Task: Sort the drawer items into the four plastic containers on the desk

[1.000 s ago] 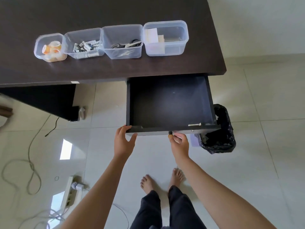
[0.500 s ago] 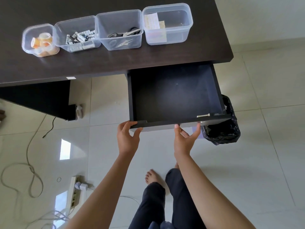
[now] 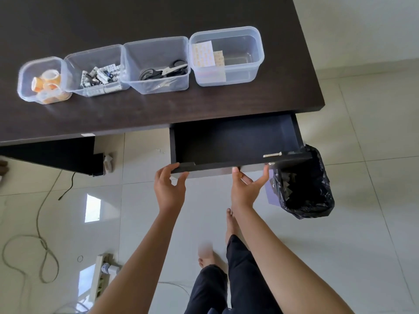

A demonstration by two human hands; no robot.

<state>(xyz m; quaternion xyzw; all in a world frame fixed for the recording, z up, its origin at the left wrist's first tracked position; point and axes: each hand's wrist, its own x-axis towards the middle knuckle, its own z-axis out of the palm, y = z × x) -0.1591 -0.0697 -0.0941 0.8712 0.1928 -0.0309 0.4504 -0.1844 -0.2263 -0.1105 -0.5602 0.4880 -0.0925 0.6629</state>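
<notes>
Standing at the surface [image 3: 136, 114], gripped the left end of the drawer [image 3: 238, 137] front with the left hand [image 3: 169, 191], fingers curled over the top; pressed the right hand [image 3: 243, 191] flat against it, fingers straight. Saw the drawer partway out under the surface's right end, four containers [image 3: 156, 64] rowed beyond.

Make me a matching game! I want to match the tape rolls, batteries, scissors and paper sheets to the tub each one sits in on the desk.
Things:
1. scissors
2. tape rolls
3. paper sheets
4. batteries

Places:
A. leftmost container
B. rightmost container
C. second container from the left
D. third container from the left

Pairs: 1-D, 2-A, 3-B, 4-C
</notes>
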